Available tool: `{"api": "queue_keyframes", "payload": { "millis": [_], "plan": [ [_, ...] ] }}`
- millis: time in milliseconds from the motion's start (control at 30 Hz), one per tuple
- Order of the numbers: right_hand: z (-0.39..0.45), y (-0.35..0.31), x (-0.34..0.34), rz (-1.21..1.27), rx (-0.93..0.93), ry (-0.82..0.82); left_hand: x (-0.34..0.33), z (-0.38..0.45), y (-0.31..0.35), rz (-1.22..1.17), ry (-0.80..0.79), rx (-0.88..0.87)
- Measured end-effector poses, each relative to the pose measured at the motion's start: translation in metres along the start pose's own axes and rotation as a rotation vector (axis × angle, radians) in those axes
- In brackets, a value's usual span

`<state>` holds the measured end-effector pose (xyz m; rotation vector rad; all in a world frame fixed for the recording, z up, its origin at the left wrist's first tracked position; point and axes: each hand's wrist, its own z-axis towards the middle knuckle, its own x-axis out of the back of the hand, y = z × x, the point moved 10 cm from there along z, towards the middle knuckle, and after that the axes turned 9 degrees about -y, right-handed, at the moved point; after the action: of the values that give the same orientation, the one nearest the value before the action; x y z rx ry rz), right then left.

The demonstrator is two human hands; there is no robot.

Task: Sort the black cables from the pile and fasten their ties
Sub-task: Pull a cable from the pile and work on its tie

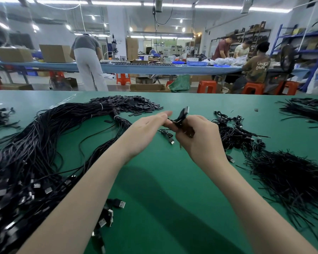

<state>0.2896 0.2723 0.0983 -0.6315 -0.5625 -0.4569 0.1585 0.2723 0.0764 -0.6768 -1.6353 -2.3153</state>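
coiled cable held between both hands, mid-table

a small coiled black cable (182, 119) sits above the green table (154, 180), near its middle, raised off the surface. the right hand (196, 136) grips the coil, fingers curled round it, with one flat end of the bundle sticking up past the knuckles. the left hand (151, 129) meets it from the left: palm up, fingers mostly straight, the thumb and fingertips touching the coil's left edge where a thin strand crosses. whether those fingers actually pinch the strand cannot be told; motion blur softens the tips.

just below the hands a loose black cable (168, 137) lies on the table, its usb plug pointing toward the near edge.

to the left, a large pile of long black cables (44, 143) sweeps from the far centre round to the near left corner, banded in two places with white ties (116, 117); usb plugs (117, 203) spill out at its near end beside the left forearm.

to the right, close to the right hand, lies a heap of small coiled cables (235, 132). nearer the right edge lies a dense heap of thin black tie strips (292, 178), and a second such heap (307, 110) lies at the far right.

behind the hands, a mound of small flat black pieces (128, 104) sits on the table.

beyond the table: a long blue workbench (136, 67), cardboard boxes, orange stools (206, 86), several people working.
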Motion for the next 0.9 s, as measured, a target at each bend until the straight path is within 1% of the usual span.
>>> {"api": "queue_keyframes", "payload": {
  "millis": [67, 133, 233, 333, 433, 500, 533, 600, 667, 800, 833, 900],
  "plan": [
    [0.0, 0.003, -0.002, 0.018, -0.008, -0.013, -0.002, 0.0, 0.003, -0.021, -0.01, -0.04],
    [-0.001, 0.002, -0.003, 0.015, 0.001, -0.027, -0.002, 0.0, 0.002, -0.038, 0.008, -0.029],
    [-0.001, -0.006, -0.005, -0.036, 0.064, -0.033, -0.003, 0.0, -0.011, -0.136, 0.034, 0.078],
    [-0.004, -0.023, -0.002, -0.134, 0.193, -0.002, -0.006, -0.002, -0.02, -0.276, 0.034, 0.169],
    [-0.01, -0.039, -0.001, -0.311, 0.346, 0.038, -0.011, -0.004, -0.029, -0.492, -0.042, 0.237],
    [-0.012, -0.041, -0.001, -0.319, 0.38, 0.065, -0.012, -0.006, -0.03, -0.6, -0.116, 0.233],
    [-0.011, -0.037, 0.0, -0.271, 0.35, 0.069, -0.012, -0.007, -0.027, -0.606, -0.146, 0.218],
    [-0.007, -0.025, 0.002, -0.113, 0.237, 0.057, -0.01, -0.008, -0.023, -0.52, -0.171, 0.162],
    [-0.004, -0.016, 0.003, 0.013, 0.149, 0.06, -0.004, -0.006, -0.016, -0.4, -0.112, 0.079],
    [-0.002, -0.013, 0.004, 0.056, 0.109, 0.075, 0.017, -0.003, 0.001, -0.09, 0.115, -0.113],
    [-0.002, -0.013, 0.004, 0.058, 0.101, 0.076, 0.018, -0.002, 0.003, -0.061, 0.127, -0.139],
    [-0.002, -0.014, 0.006, 0.063, 0.112, 0.081, 0.015, -0.002, 0.002, -0.054, 0.132, -0.137]
  ]
}}
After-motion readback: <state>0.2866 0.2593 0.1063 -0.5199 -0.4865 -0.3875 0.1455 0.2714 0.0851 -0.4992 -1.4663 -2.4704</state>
